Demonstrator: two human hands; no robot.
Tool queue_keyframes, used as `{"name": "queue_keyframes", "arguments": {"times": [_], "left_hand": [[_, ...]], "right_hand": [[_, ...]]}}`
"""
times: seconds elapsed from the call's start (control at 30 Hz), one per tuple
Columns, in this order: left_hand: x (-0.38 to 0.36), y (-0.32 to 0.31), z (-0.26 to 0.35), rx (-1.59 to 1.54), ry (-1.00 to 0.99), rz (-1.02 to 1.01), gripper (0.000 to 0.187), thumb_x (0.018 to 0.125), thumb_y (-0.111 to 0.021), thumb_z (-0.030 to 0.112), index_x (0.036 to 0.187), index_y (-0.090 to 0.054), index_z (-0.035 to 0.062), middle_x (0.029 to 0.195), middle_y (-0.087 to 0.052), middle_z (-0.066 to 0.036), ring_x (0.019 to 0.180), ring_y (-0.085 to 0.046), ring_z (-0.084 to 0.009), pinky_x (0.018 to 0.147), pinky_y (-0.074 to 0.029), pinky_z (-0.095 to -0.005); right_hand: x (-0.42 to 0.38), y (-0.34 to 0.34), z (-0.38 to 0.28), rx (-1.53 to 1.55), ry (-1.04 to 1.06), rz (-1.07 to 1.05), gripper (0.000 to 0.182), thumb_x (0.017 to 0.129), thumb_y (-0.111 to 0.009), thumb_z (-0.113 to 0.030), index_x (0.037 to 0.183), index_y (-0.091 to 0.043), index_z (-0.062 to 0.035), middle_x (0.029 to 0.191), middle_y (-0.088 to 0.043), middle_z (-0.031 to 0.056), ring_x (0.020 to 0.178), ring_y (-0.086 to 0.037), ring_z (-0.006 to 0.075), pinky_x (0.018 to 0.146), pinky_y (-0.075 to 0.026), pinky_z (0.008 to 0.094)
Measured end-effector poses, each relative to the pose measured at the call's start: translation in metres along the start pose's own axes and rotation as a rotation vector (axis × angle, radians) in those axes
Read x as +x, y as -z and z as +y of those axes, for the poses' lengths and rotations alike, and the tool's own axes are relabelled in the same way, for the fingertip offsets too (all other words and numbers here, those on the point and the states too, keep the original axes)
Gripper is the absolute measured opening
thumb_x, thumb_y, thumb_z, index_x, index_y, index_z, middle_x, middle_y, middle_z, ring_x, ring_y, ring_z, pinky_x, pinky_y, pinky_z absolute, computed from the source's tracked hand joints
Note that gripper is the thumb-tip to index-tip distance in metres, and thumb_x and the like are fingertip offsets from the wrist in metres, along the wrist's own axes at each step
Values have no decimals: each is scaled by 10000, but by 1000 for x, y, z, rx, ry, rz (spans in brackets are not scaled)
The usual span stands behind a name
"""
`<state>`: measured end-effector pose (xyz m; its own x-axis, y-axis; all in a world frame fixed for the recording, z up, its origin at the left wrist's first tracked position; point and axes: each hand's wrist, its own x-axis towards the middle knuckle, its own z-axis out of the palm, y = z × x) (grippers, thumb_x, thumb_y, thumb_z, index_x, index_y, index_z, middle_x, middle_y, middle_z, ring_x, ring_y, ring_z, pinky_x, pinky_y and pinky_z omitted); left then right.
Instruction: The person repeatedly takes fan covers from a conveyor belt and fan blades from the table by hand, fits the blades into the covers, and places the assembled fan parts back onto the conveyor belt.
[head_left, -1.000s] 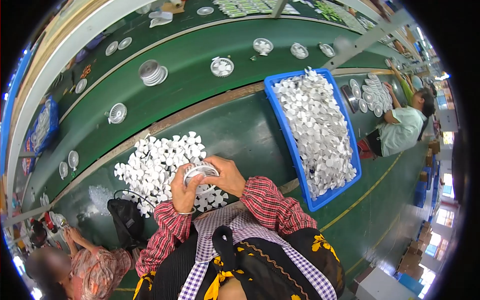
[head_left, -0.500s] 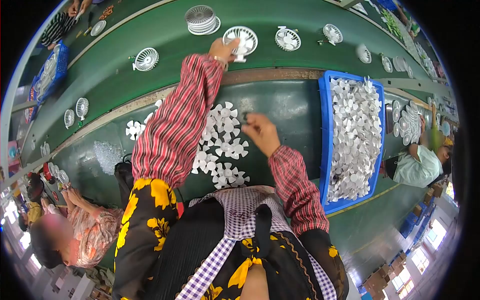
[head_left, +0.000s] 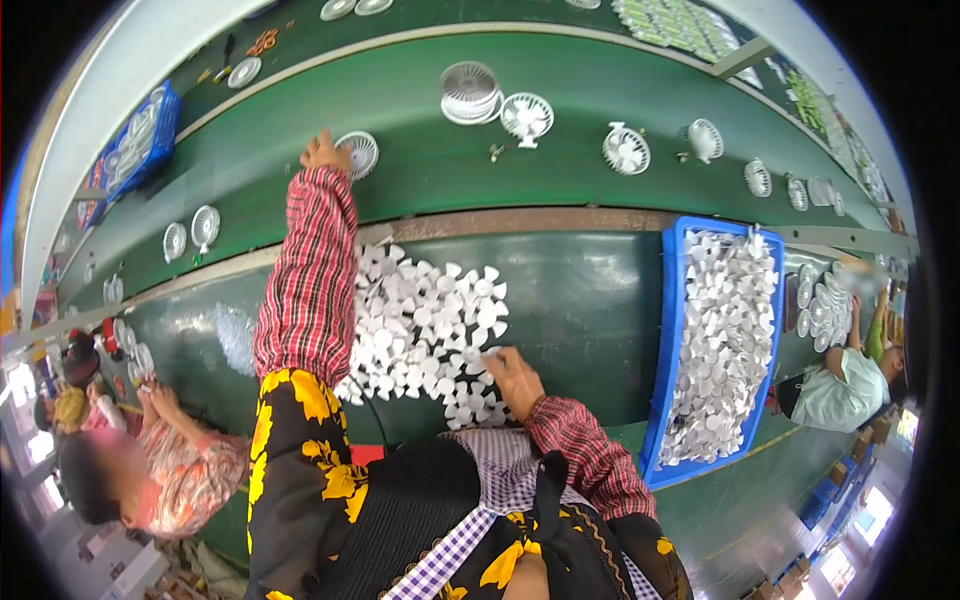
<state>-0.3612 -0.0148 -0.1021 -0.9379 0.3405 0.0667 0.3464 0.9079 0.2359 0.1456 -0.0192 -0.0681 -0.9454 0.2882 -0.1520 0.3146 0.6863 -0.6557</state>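
A round fan cage (head_left: 358,153) on the green belt (head_left: 420,170) is touched by the left hand (head_left: 322,152). A white fan blade (head_left: 478,356) in the pile is pinched by the right hand (head_left: 513,381). The hands are kept far apart.

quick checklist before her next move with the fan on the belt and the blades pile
1. Left hand on the fan grille on the green belt: ok, touching its edge; firm grip cannot tell.
2. Right hand at the white blade pile: ok, resting on its near edge.
3. Blade actually pinched in right hand: cannot tell.
4. Blade supply: ok, blue bin is full.
5. Belt beside the grille free: ok, the next fan sits apart.
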Motion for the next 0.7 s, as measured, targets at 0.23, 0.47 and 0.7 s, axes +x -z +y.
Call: {"name": "queue_keyframes", "arguments": {"times": [0.23, 0.47, 0.7], "left_hand": [[-8, 19, 14, 221, -174, -418, 718, 655, -697, 527, 1253, -455, 212, 1171, -533, -162, 1113, -456, -341, 979, -298, -458], [-72, 25, 22, -349, 42, -202, 760, 584, -819, 342, 1095, -378, -8, 928, -611, -240, 893, -615, -356, 717, -530, -423], [-234, 108, 87, -1567, 128, -841, 278, 843, -590, 105, 1077, -515, -26, 966, -607, -138, 807, -633, -278, 601, -595, -403]], "right_hand": [[-4, 0, -3, 96, -90, 14, 349, 764, -586, -68, 1106, -516, -73, 1001, -478, 158, 892, -552, 336, 745, -473, 401], [0, 31, -9, 348, -73, 285, 317, 747, -637, -90, 1050, -545, -85, 917, -518, 173, 779, -565, 367, 665, -477, 396], [17, 132, -55, 273, 55, 482, 317, 748, -651, -51, 1045, -544, -33, 903, -513, 154, 677, -576, 302, 601, -473, 362]]}}
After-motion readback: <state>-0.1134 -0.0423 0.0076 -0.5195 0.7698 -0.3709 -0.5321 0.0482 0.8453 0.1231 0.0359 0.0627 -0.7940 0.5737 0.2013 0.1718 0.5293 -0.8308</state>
